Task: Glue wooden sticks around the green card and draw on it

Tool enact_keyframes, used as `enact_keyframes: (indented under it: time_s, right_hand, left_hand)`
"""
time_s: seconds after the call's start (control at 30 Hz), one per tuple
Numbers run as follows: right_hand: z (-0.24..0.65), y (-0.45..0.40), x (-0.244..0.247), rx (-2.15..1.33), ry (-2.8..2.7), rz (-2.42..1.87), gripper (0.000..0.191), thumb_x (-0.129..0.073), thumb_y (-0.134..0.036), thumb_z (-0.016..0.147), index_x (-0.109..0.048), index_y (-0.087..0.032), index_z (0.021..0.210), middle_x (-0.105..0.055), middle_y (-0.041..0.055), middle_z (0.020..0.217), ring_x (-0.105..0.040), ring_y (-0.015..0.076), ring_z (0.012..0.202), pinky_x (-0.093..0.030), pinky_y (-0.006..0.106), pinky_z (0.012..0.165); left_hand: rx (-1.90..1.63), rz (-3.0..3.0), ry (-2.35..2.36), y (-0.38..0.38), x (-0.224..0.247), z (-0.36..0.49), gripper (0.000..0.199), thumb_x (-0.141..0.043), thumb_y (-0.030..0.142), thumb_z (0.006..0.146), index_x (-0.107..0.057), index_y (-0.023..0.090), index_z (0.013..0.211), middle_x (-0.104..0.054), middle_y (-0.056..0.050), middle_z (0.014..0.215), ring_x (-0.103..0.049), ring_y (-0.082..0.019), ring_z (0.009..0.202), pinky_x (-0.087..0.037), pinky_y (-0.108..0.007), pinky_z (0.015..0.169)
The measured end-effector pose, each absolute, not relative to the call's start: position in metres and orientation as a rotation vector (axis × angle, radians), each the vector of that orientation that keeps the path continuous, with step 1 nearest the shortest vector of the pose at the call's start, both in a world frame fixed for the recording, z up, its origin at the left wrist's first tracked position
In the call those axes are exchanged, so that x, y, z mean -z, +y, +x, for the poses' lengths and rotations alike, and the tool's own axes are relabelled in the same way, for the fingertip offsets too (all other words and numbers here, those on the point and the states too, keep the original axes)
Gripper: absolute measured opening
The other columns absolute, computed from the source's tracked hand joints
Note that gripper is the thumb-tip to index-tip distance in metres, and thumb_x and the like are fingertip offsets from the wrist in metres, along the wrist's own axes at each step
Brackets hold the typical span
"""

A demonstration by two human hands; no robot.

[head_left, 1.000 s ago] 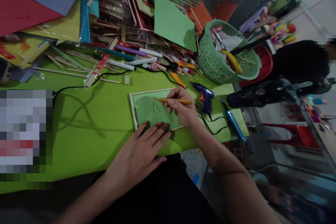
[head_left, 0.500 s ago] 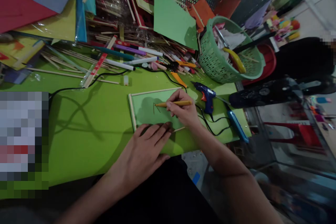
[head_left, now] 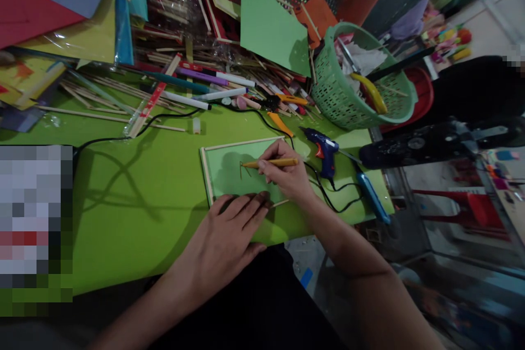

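Observation:
A green sheet (head_left: 221,175) edged with thin wooden sticks lies on the green table in front of me. My right hand (head_left: 285,172) pinches a yellow-brown pen (head_left: 270,163), its tip pointing left at a few thin drawn lines on the sheet. Flat across the sheet's near edge rests my left hand (head_left: 233,224), fingers stretched out and hiding part of the wooden border. Just right of my right hand lies a dark blue glue gun (head_left: 324,150) with a black cord.
Behind the sheet spread markers (head_left: 188,100), loose wooden sticks (head_left: 98,112) and coloured papers (head_left: 274,27). A green basket (head_left: 340,87) with tools stands at the back right. A blue-handled tool (head_left: 373,197) lies near the right table edge. A pixelated block covers the far left.
Almost nothing differs. The pen tip has shifted very slightly left at the drawn lines, and my left hand stays on the sheet's edge.

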State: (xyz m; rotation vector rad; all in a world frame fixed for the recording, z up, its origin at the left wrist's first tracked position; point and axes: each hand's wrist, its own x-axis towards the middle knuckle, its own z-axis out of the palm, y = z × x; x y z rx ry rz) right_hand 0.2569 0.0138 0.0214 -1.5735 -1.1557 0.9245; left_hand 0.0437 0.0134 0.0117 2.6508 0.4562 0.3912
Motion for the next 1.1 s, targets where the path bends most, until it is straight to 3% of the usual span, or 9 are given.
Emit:
enact_keyframes:
  time_s: [0.33, 0.97, 1.1]
  right_hand:
    - [0.2579, 0.0138, -0.0199, -0.841, -1.17, -1.604, 0.02, -0.073, -0.037, 0.086, -0.058, -0.023, 0.08, -0.057, -0.0033, 0.073, -0.049, 0.0119, 0.064, -0.041, 0.027, 0.057]
    - [0.2588, 0.0116, -0.0209, -0.945, -1.194, -1.553, 0.027, -0.075, -0.046, 0.087, -0.06, -0.024, 0.083, -0.06, -0.0034, 0.07, -0.049, 0.0115, 0.058, -0.04, 0.027, 0.054]
    - [0.2569, 0.0124, -0.0234, -0.914, -1.224, -1.564, 0.024, -0.074, -0.041, 0.087, -0.059, -0.024, 0.082, -0.059, -0.0037, 0.07, -0.049, 0.0123, 0.061, -0.041, 0.028, 0.057]
  left_hand:
    - [-0.379, 2.65, 0.442, 0.013, -0.0117, 0.0428, 0.054, -0.056, 0.045, 0.104, -0.052, 0.019, 0.151, -0.058, -0.005, 0.155, -0.053, -0.025, 0.138, -0.034, -0.046, 0.114]
    - [-0.366, 2.644, 0.45, 0.0133, -0.0128, 0.0433, 0.054, -0.058, 0.046, 0.103, -0.053, 0.02, 0.15, -0.058, -0.003, 0.156, -0.053, -0.024, 0.137, -0.034, -0.044, 0.115]
    - [-0.37, 2.649, 0.451, 0.0137, -0.0131, 0.0431, 0.055, -0.058, 0.045, 0.103, -0.053, 0.019, 0.151, -0.058, -0.005, 0.156, -0.053, -0.024, 0.137, -0.035, -0.044, 0.115]
